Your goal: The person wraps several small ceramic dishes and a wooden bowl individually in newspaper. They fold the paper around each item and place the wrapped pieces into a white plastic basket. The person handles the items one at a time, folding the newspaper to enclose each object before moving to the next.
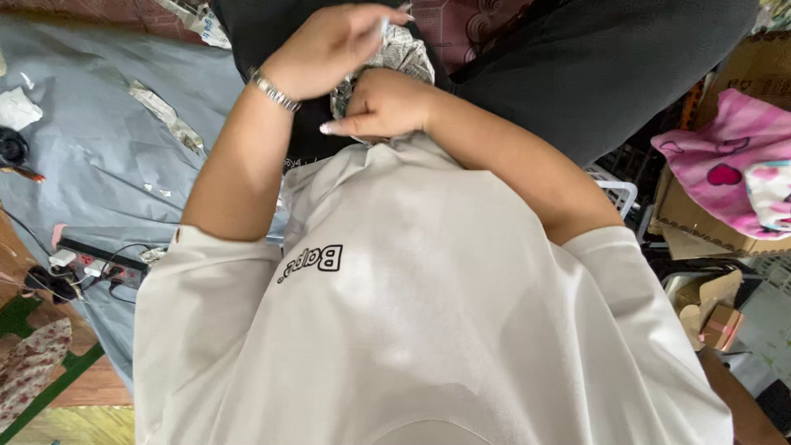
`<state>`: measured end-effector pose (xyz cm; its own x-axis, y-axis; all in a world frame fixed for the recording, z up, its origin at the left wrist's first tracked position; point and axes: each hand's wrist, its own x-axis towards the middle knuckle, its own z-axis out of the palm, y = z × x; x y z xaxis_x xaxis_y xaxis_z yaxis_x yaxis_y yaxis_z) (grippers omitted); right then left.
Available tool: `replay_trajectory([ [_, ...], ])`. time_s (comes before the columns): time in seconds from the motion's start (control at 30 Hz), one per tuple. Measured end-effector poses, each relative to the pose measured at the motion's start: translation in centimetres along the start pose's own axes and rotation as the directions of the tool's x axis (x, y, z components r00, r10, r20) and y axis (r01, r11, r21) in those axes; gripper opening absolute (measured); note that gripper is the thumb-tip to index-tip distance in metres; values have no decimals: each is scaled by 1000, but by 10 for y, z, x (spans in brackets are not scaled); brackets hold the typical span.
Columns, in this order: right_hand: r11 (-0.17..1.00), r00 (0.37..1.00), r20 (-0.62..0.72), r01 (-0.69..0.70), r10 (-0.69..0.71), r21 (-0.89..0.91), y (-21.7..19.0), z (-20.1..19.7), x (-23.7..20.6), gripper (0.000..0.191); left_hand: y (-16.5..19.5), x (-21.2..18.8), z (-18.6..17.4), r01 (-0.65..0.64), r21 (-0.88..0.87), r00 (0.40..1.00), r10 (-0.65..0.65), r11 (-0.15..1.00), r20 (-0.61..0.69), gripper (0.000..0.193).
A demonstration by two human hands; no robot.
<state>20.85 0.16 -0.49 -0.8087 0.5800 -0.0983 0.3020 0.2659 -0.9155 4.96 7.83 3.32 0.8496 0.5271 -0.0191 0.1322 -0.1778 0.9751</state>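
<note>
Gripping crumpled newspaper wad (pixel 404 53) between both hands; right hand (pixel 383 105) fisted on its lower edge, nearer the torso; left hand (pixel 329 45) curled over the top, beyond; wad sits above dark trousers (pixel 577 74), its long axis unclear.

Floor at left covered by a wrinkled grey sheet (pixel 91 140), littered with crumpled paper scraps (pixel 165 115). A black power strip (pixel 99 257) with plugged cables lies at the sheet's lower edge. Green-bordered mat (pixel 49 387) at lower left over wooden flooring. At right, cardboard boxes (pixel 700 218), one holding pink patterned fabric (pixel 729 161); a white plastic basket (pixel 616 191) just beside them. Lighting even, daylight-like.
</note>
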Motion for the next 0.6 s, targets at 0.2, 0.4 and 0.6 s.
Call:
replay_trajectory([
  [0.2, 826, 929, 205, -368, 308, 427, -2, -5, 13, 84, -29, 14, 24, 67, -478, 996, -89, 876, -23, 77],
  [0.4, 762, 934, 339, -139, -112, 633, 29, -15, 11, 80, -32, 11, 25, -56, -249, 998, 53, 967, -20, 66],
  [0.6, 752, 944, 307, -291, 123, 592, 18, -7, 14, 70, -25, 11, 20, -77, -215, 997, 73, 974, -29, 61],
])
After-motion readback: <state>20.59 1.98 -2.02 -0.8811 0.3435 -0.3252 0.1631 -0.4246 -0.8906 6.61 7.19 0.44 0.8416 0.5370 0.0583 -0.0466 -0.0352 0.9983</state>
